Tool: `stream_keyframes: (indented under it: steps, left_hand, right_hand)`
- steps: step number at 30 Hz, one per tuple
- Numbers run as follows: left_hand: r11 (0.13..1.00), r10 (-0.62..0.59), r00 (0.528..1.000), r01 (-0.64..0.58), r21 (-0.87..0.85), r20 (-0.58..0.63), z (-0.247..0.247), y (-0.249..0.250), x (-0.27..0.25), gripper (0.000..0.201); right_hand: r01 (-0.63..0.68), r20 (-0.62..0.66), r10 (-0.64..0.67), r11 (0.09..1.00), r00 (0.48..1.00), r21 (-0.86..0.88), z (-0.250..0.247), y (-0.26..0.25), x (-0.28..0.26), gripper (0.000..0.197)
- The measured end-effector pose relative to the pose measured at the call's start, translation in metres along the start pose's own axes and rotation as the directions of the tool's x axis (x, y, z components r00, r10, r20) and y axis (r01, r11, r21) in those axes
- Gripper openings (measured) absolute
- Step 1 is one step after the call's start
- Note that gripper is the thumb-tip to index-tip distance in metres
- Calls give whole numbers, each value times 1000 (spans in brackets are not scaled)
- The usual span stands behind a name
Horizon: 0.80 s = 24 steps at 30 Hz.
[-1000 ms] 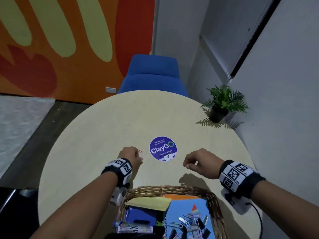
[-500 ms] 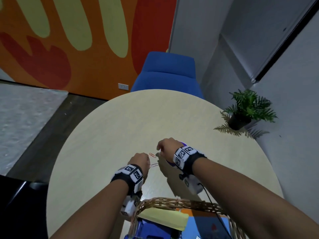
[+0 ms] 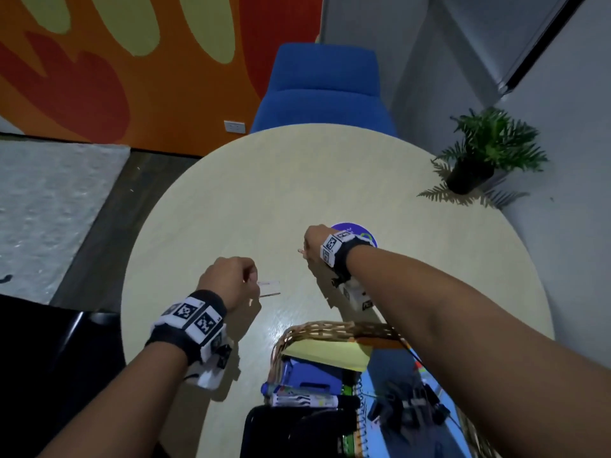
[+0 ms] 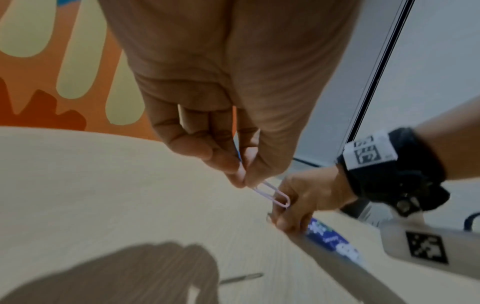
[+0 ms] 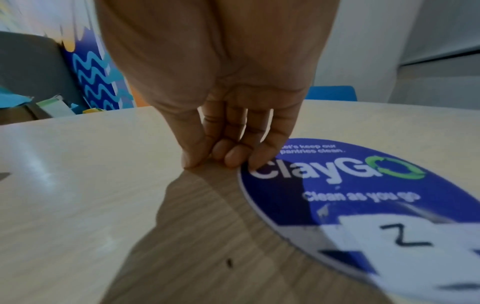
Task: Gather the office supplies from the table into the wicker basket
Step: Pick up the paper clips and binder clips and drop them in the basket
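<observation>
Basket nearest us, then: where is it sitting?

The wicker basket (image 3: 317, 328) is sitting at five o'clock on the bench (image 3: 264, 193), already carrying a yellow pad (image 3: 327, 353), binder clips (image 3: 410, 411) and other supplies.

And what is changing just beyond it?

Half a second ago both hands were crowding together over the clips. Now they are coming apart. The left hand (image 3: 228, 279), at seven o'clock, is lifting off the bench, its grip narrow, thumb and forefinger pinching one end of a pale paper clip (image 4: 272, 195), which is hanging clear above its own shadow.

So that clip is heading for the basket?

I am judging so; it is only waiting to be carried back towards five o'clock and dropped.

And the right hand?

The right hand (image 3: 314, 241) is working nearer the centre, fingertips (image 5: 231, 158) bunched and touching the bench at the sticker's nine o'clock edge. A small sliver is showing there in the head view, but I cannot tell whether the grip is holding anything.

Is the sticker (image 5: 350, 185) reading clearly?

It is showing "ClayGO" and "Clean as you go", with small print above ending "pantries clean." A white patch is carrying a handwritten mark, either 2 or Z.

Anything farther off?

A potted plant (image 3: 486, 153) is standing at two o'clock and a blue chair (image 3: 324, 90) is waiting at twelve.
</observation>
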<state>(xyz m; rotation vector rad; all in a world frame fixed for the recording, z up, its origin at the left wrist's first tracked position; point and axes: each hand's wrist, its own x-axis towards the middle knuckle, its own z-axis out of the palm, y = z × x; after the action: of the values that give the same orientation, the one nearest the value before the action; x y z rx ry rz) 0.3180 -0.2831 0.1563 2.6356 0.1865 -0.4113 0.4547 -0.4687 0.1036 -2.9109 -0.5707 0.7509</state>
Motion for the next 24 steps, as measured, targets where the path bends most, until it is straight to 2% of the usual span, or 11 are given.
stream_keyframes:
  steps: [2, 4, 6, 10, 14, 18, 21, 24]
  left_hand:
    - [998, 44, 996, -47, -39, -74, -13, 5, -13, 12]
    - [989, 124, 984, -134, -70, -131, -25, 16, -26, 15]
    - [974, 210, 968, -220, -60, -136, -35, 31, -41, 14]
    - [938, 345, 937, -345, 10, -45, -43, 75, -65, 6]
    - [893, 448, 888, -451, -2, 101, -29, 121, -80, 5]
    - [847, 507, 830, -529, 41, 231, -6, 155, -95, 10]
    - [814, 536, 787, -578, 61, 305, 7, 170, -102, 22]
    - [791, 557, 765, -607, 72, 323, 9, 174, -103, 29]
  right_hand:
    - [11, 70, -10, 1000, 997, -18, -9, 4, -10, 8]
    - [-7, 97, 8, 1000, 995, -18, -15, 16, -17, 19]
    - [-18, 53, 19, 1000, 998, -12, -27, 29, -36, 21]
    - [14, -15, -11, 989, 1000, 145, -53, 55, -104, 17]
    - [49, 19, -56, 968, 998, 245, -49, 80, -170, 16]
    - [37, 32, -49, 952, 998, 302, -25, 96, -220, 11]
    - [-1, 34, -12, 935, 999, 355, -9, 105, -246, 11]
    - [-8, 9, 5, 916, 1000, 402, 2, 110, -266, 12]
